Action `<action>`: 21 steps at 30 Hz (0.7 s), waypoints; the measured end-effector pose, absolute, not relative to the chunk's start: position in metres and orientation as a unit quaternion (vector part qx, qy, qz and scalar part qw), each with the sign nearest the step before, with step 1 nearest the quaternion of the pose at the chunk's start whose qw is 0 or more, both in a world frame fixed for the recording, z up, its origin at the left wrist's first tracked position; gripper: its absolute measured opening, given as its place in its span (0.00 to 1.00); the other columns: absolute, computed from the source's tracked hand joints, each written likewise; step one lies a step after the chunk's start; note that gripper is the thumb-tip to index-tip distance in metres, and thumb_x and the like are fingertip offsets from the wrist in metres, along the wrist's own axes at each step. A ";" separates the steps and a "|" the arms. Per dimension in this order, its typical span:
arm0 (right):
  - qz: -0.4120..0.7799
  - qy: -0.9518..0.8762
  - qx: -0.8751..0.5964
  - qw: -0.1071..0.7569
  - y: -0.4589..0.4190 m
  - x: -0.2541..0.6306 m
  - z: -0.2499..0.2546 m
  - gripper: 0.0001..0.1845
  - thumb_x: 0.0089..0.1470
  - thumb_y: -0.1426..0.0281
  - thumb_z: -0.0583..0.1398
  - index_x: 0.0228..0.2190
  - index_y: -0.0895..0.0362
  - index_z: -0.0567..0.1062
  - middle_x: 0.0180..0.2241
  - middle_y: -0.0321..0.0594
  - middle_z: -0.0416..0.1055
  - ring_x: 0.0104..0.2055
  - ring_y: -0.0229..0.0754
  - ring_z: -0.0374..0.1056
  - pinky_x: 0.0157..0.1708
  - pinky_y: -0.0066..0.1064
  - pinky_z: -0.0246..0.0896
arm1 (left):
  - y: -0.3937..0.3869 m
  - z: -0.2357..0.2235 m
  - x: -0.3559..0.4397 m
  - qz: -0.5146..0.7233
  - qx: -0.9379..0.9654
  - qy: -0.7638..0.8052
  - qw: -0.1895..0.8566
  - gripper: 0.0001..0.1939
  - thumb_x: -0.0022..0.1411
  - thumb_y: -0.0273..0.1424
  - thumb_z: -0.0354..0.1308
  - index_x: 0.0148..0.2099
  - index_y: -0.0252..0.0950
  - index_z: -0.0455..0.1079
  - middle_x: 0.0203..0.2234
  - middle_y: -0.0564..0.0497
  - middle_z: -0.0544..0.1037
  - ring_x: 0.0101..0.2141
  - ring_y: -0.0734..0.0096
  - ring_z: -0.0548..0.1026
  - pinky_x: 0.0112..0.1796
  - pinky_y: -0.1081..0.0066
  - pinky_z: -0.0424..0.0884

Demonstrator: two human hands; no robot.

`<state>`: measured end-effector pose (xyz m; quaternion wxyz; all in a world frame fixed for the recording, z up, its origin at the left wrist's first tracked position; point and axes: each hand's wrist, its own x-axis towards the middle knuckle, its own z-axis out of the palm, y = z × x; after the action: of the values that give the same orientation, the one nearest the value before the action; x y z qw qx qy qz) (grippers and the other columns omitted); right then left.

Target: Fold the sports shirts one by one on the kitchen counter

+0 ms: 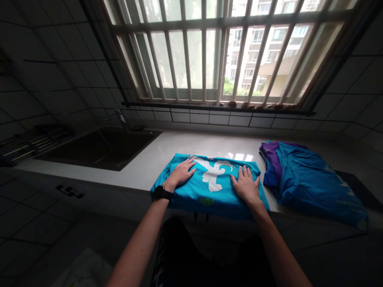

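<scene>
Folded teal T-shirt (191, 195) lies on the white counter (191, 145) near its front edge, white print uppermost, a small green mark below; the print's design is hard to make out in this dim light. Left hand (180, 173) and right hand (245, 185) lie palm-down on it, fingers spread, pinching nothing, apparently pinning the cloth flat either side of the print. Blue-and-purple clothes pile (308, 179) sits just right; sink (98, 147) lies left, below the barred window (221, 52).

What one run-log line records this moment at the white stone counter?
left hand: flat on folded turquoise shirt with white print | right hand: flat on same shirt | beside: rumpled blue and purple garments
</scene>
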<state>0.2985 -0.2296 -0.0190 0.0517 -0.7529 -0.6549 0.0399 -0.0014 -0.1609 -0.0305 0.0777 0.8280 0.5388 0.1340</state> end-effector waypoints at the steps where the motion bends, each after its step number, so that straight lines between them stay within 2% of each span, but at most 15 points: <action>1: 0.041 -0.655 -0.753 0.051 -0.230 0.298 -0.018 0.39 0.71 0.55 0.40 0.74 0.63 0.51 0.76 0.54 0.42 0.77 0.56 0.40 0.70 0.65 0.37 | -0.161 -0.030 -0.001 0.132 0.829 0.538 0.078 0.29 0.73 0.44 0.45 0.70 0.38 0.66 0.72 0.46 0.60 0.72 0.56 0.57 0.70 0.55 0.55; 8: 0.045 -0.656 -0.751 0.056 -0.229 0.300 -0.021 0.40 0.71 0.54 0.40 0.73 0.66 0.51 0.76 0.54 0.41 0.77 0.56 0.39 0.70 0.67 0.37 | -0.166 -0.029 0.002 0.131 0.772 0.621 0.039 0.28 0.73 0.43 0.46 0.70 0.40 0.67 0.72 0.47 0.62 0.72 0.52 0.57 0.70 0.50 0.52; 14: 0.032 -0.617 -0.779 0.108 -0.224 0.300 -0.028 0.44 0.70 0.54 0.42 0.72 0.76 0.49 0.74 0.65 0.42 0.77 0.59 0.38 0.70 0.64 0.37 | -0.174 -0.021 0.010 0.129 0.695 0.707 0.017 0.28 0.74 0.40 0.45 0.71 0.40 0.64 0.74 0.45 0.56 0.74 0.50 0.49 0.71 0.43 0.41; 16: 0.033 -0.597 -0.790 0.136 -0.226 0.303 -0.028 0.43 0.69 0.55 0.43 0.71 0.78 0.51 0.74 0.68 0.43 0.77 0.60 0.40 0.71 0.62 0.39 | -0.176 -0.014 0.010 0.125 0.673 0.728 0.039 0.30 0.74 0.40 0.44 0.73 0.37 0.61 0.75 0.43 0.53 0.74 0.51 0.48 0.71 0.44 0.44; 18: 0.034 -0.594 -0.786 0.167 -0.229 0.310 -0.028 0.42 0.69 0.58 0.44 0.70 0.79 0.52 0.73 0.69 0.46 0.76 0.60 0.43 0.71 0.55 0.42 | -0.179 -0.005 0.006 0.132 0.653 0.743 0.066 0.32 0.74 0.39 0.44 0.74 0.32 0.56 0.75 0.39 0.53 0.74 0.52 0.50 0.71 0.51 0.50; 21: 0.020 -0.596 -0.775 0.208 -0.233 0.328 -0.028 0.40 0.67 0.62 0.47 0.70 0.78 0.53 0.71 0.70 0.52 0.73 0.61 0.51 0.69 0.46 0.49 | -0.187 0.006 -0.005 0.144 0.601 0.782 0.084 0.33 0.74 0.40 0.45 0.71 0.22 0.59 0.69 0.29 0.63 0.69 0.50 0.61 0.66 0.59 0.60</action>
<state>0.3280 -0.2332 -0.0275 0.2085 -0.7754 -0.5958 0.0202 -0.0055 -0.1868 0.0059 0.0842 0.6007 0.7819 0.1437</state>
